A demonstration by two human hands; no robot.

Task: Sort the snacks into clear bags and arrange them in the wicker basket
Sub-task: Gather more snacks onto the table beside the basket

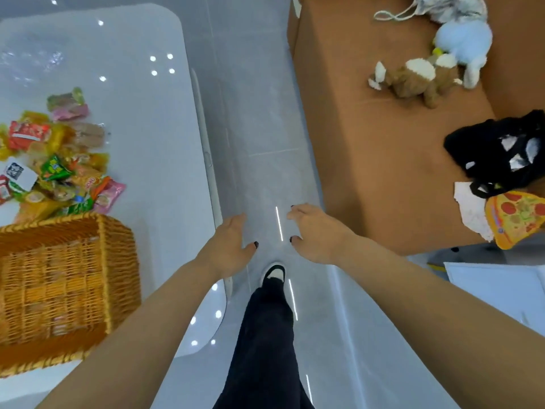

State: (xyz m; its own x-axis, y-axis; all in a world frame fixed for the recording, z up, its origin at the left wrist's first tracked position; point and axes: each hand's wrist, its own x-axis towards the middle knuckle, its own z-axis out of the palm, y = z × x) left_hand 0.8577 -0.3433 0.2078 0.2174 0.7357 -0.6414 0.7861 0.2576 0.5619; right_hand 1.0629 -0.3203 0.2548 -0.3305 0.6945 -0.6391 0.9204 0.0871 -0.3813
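Hands reach forward empty over the grey floor just right of the glossy white table (pixel 141 119), left hand (pixel 228 246) and right hand (pixel 317 234) loosely spread, while crinkly snack packets (pixel 59 160) lie heaped behind the woven wicker basket (pixel 65 278) on it.

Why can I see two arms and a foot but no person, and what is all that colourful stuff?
The camera sits on the person's head and looks down, so you see only their own arms, a leg and a shoe. The left hand and right hand are open and hold nothing. On the white table lies a pile of snacks beside a wicker basket. Clear bags lie farther back. On the brown surface to the right are soft toys, a black bag and a pizza-shaped thing.
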